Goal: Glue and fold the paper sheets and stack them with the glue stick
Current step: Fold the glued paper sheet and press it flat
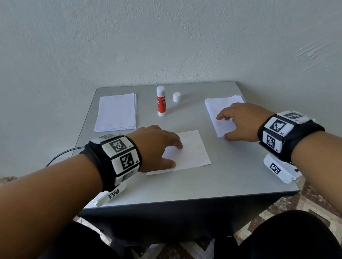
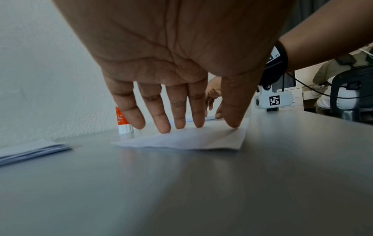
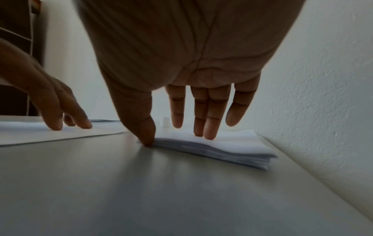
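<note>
A single white sheet [image 1: 191, 150] lies flat in the middle of the grey table [image 1: 229, 178]. My left hand [image 1: 159, 149] rests on its left part with straight fingers [image 2: 161, 121] touching the paper [image 2: 191, 140]. At the right, a stack of folded sheets [image 1: 218, 108] sits near the table's edge. My right hand [image 1: 240, 122] lies over it, fingers [image 3: 207, 127] straight on top and thumb at its near corner [image 3: 222, 148]. The uncapped orange and white glue stick [image 1: 161, 101] stands upright at the back, its white cap [image 1: 177, 97] beside it.
A pile of unfolded white sheets [image 1: 116, 113] lies at the back left of the table. A pale wall [image 1: 150, 32] rises right behind the table. In the left wrist view a seated person [image 2: 343, 83] on a chair is visible far to the right.
</note>
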